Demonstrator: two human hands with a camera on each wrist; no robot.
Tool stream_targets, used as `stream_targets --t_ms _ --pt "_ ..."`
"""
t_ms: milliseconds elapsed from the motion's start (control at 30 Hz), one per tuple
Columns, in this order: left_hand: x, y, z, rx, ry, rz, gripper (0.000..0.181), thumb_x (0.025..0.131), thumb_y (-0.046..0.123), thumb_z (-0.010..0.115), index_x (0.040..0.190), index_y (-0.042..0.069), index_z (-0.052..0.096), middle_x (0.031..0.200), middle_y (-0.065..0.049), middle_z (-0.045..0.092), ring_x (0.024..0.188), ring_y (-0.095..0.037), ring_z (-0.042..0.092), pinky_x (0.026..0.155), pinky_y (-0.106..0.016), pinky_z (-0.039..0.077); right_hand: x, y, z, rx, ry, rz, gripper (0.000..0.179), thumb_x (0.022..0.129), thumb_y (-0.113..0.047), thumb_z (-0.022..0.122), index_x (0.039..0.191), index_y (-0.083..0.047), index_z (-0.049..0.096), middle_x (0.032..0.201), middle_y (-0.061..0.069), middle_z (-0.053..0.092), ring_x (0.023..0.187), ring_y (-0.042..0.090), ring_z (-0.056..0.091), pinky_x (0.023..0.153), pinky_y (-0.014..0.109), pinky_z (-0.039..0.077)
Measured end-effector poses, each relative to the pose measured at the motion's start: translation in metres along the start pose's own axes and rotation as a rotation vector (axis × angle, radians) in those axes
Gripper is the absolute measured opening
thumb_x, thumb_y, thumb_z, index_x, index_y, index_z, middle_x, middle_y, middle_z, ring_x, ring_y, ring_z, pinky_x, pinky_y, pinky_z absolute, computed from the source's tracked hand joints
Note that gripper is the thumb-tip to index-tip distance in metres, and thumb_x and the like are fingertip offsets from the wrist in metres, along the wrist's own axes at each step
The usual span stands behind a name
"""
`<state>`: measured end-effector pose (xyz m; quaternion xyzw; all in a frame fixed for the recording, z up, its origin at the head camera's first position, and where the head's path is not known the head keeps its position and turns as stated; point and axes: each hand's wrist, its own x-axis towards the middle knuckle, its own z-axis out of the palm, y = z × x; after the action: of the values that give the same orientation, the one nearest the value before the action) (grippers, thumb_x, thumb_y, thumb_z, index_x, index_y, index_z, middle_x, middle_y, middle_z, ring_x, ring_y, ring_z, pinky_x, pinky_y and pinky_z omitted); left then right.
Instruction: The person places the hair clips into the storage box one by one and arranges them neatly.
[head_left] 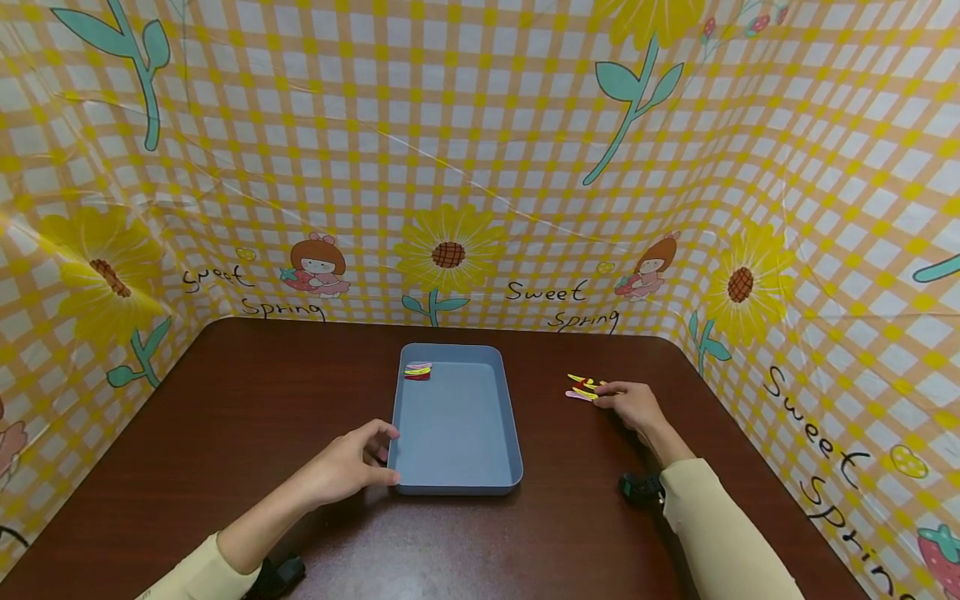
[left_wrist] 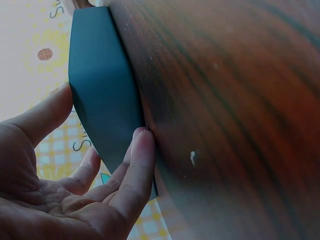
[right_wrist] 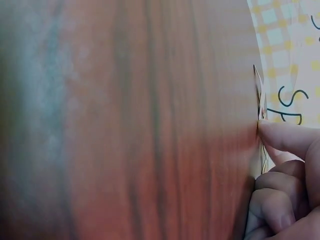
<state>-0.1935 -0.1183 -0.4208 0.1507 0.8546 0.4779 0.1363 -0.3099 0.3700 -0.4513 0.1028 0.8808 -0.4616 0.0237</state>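
A blue-grey rectangular tray (head_left: 457, 425) lies on the table in the head view. My left hand (head_left: 348, 467) rests at its left side, thumb and fingertips spread along the rim and outer wall. The left wrist view shows the fingers (left_wrist: 142, 150) against that wall, low by the tabletop. Stacked in the tray's far left corner are several hair clips (head_left: 417, 372), pink, yellow and red. Right of the tray, my right hand (head_left: 633, 407) pinches at a small group of yellow, red and pink hair clips (head_left: 581, 394); its fingertips partly cover them. Its other fingers (right_wrist: 280, 200) are curled.
The dark brown wooden table (head_left: 315, 375) is enclosed by a yellow checked cloth (head_left: 480, 167) with sunflowers, at the back and both sides. A black wrist device (head_left: 639, 489) sits under the right wrist, another (head_left: 281, 575) under the left.
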Motion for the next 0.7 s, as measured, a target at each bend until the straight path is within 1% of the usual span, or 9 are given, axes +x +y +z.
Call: stream_targets --t_ms 133,233,267,333,433,533,600,667,700 --pt "-0.0007 0.0007 -0.0004 -0.003 -0.007 0.001 0.056 0.082 0.018 0.084 0.129 0.007 0.056 0.108 -0.012 0.063 0.090 -0.020 0.062 0.073 -0.035 0.050 0.0001 -0.0012 0.0003 -0.029 0.008 -0.047 0.030 0.089 -0.016 0.074 0.117 -0.004 0.073 0.099 0.002 0.061 0.042 0.008 0.027 0.043 0.026 0.031" --pt "0.0005 -0.0001 -0.0004 0.001 -0.003 -0.004 0.056 0.083 0.018 0.084 0.130 0.008 0.056 0.108 -0.012 0.063 0.091 -0.019 0.061 0.073 -0.035 0.050 0.0015 -0.0018 0.0008 -0.049 -0.003 -0.072 0.029 0.091 -0.019 0.073 0.116 -0.005 0.074 0.087 0.001 0.061 0.043 0.008 0.027 0.043 0.027 0.030" --pt "0.0010 -0.0006 -0.0004 0.005 -0.001 -0.005 0.055 0.083 0.019 0.084 0.130 0.008 0.056 0.108 -0.011 0.063 0.091 -0.019 0.061 0.074 -0.035 0.050 0.0020 -0.0020 0.0010 -0.053 -0.005 -0.072 0.028 0.091 -0.020 0.074 0.115 -0.006 0.075 0.076 -0.001 0.057 0.042 0.008 0.027 0.043 0.027 0.030" --pt "0.0017 -0.0009 -0.0003 0.009 0.003 -0.009 0.055 0.083 0.019 0.084 0.130 0.008 0.056 0.108 -0.010 0.063 0.091 -0.019 0.061 0.074 -0.035 0.050 0.0026 -0.0024 0.0010 -0.056 -0.010 -0.068 0.028 0.091 -0.020 0.074 0.115 -0.006 0.075 0.072 -0.004 0.054 0.042 0.008 0.027 0.042 0.027 0.030" --pt "0.0023 -0.0014 -0.0001 0.013 0.005 -0.010 0.055 0.083 0.019 0.084 0.130 0.008 0.056 0.108 -0.010 0.063 0.092 -0.019 0.061 0.075 -0.036 0.050 0.0014 -0.0031 -0.0002 -0.062 -0.011 -0.066 0.027 0.092 -0.020 0.072 0.115 -0.006 0.075 0.086 0.002 0.060 0.042 0.008 0.027 0.042 0.027 0.030" --pt "0.0019 -0.0010 0.0002 0.011 0.004 -0.009 0.056 0.082 0.019 0.084 0.129 0.008 0.056 0.107 -0.010 0.063 0.091 -0.019 0.061 0.074 -0.035 0.050 -0.0001 -0.0028 -0.0016 -0.070 -0.010 -0.061 0.028 0.094 -0.021 0.071 0.116 -0.005 0.074 0.093 0.007 0.060 0.043 0.009 0.028 0.043 0.027 0.031" --pt "0.0014 -0.0006 0.0002 0.011 0.001 -0.008 0.056 0.082 0.019 0.084 0.129 0.008 0.056 0.107 -0.010 0.063 0.091 -0.019 0.061 0.074 -0.035 0.050 -0.0012 -0.0021 -0.0021 -0.073 -0.008 -0.059 0.028 0.095 -0.021 0.070 0.117 -0.005 0.074 0.090 0.004 0.058 0.043 0.009 0.029 0.043 0.027 0.031" --pt "0.0008 -0.0004 0.0002 0.011 0.000 -0.007 0.056 0.082 0.019 0.084 0.129 0.008 0.056 0.107 -0.010 0.064 0.090 -0.019 0.061 0.073 -0.035 0.050 -0.0015 -0.0013 -0.0022 -0.073 -0.010 -0.053 0.027 0.095 -0.020 0.069 0.117 -0.005 0.074 0.075 0.000 0.052 0.042 0.009 0.028 0.042 0.027 0.031" --pt "0.0006 -0.0004 0.0003 0.012 -0.002 -0.005 0.056 0.082 0.019 0.084 0.129 0.008 0.056 0.107 -0.010 0.064 0.090 -0.019 0.061 0.073 -0.034 0.050 -0.0019 -0.0007 -0.0023 -0.075 -0.010 -0.058 0.026 0.095 -0.019 0.069 0.116 -0.004 0.073 0.077 -0.003 0.053 0.042 0.009 0.029 0.042 0.027 0.031"
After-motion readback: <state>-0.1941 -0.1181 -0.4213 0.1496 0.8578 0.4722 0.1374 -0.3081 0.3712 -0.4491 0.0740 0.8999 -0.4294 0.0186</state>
